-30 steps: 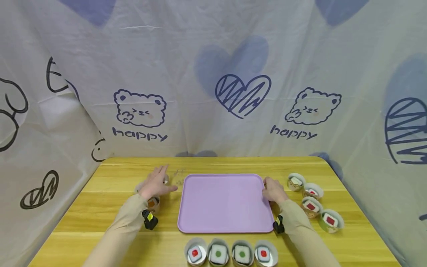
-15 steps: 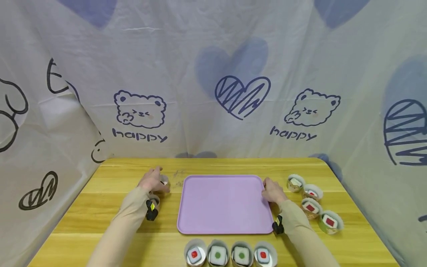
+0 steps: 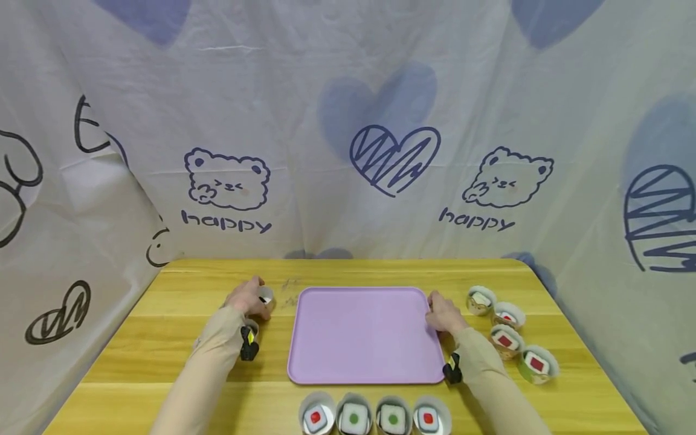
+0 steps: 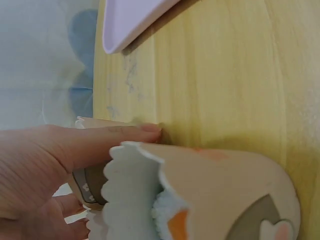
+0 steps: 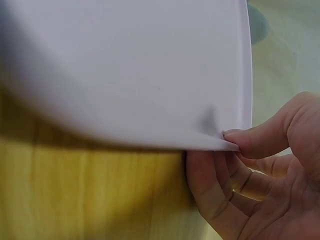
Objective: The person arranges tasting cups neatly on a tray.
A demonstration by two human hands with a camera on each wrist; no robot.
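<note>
My left hand (image 3: 246,299) is at the back left of the table, its thumb and fingers around a paper cup (image 4: 95,186) that it mostly hides. A nearer paper cup (image 4: 225,175), with a white and orange piece inside, lies close under the left wrist. My right hand (image 3: 444,312) pinches the right edge of a lilac tray (image 3: 364,335). In the right wrist view the thumb lies on the tray's rim and the fingers are beneath it. Nothing lies on the tray.
Several paper cups with sushi-like pieces, among them a green cup (image 3: 538,364), stand right of the right arm. Another row, with a red-topped piece (image 3: 315,418) at its left end, lines the front edge. A printed curtain (image 3: 326,181) hangs behind the wooden table (image 3: 136,344).
My left hand was spread above the left-hand cups; it has come lower and slightly left, and its fingers have closed around the back cup. The right hand stays at the tray's edge.
</note>
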